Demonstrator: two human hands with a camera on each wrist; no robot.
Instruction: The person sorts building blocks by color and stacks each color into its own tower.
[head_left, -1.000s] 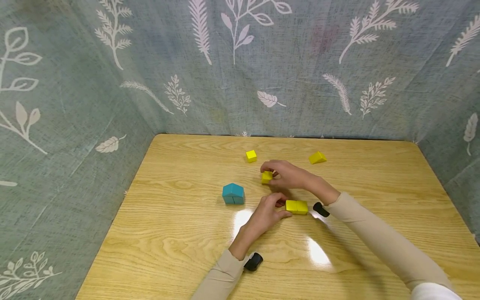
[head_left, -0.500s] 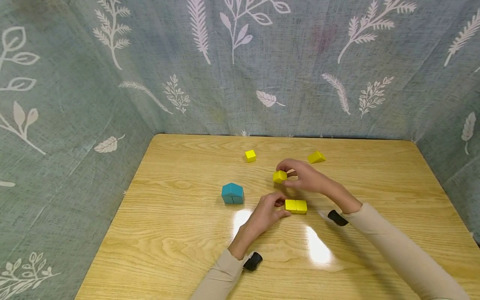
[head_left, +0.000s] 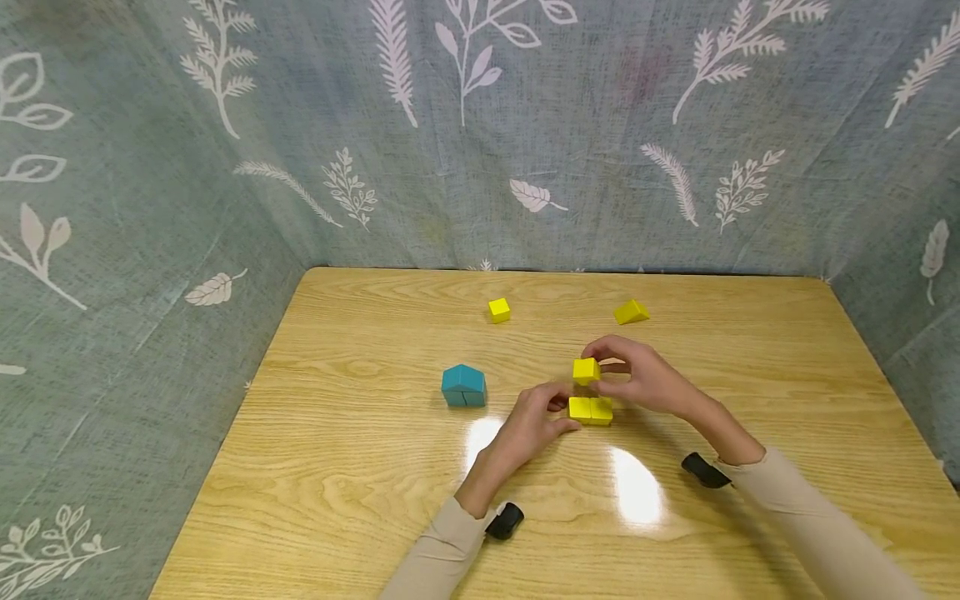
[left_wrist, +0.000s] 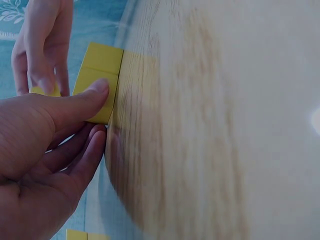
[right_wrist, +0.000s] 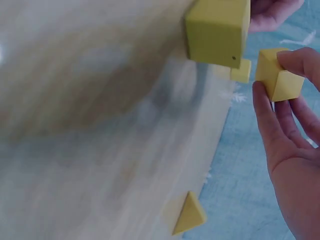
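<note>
Two yellow blocks [head_left: 590,411] stand side by side on the table, touching. My left hand [head_left: 527,423] steadies the left one, thumb at its near side and curled fingers behind; in the left wrist view the thumb lies against that block [left_wrist: 96,102]. Just above and behind the pair, my right hand [head_left: 647,379] pinches a yellow cube [head_left: 586,370] between thumb and fingers. The right wrist view shows this cube [right_wrist: 280,75] at the fingertips, apart from the paired blocks [right_wrist: 217,35].
Left of the hands stands a small blue house-shaped block stack [head_left: 464,387] with a peaked top. Farther back are a loose yellow cube [head_left: 498,311] and a yellow triangular block [head_left: 632,312]. A patterned cloth [head_left: 427,192] surrounds the wooden table [head_left: 337,467].
My right hand has carried the yellow cube rightward and then nearer, from behind my left hand to just behind and above the paired blocks. My left hand has stayed in place.
</note>
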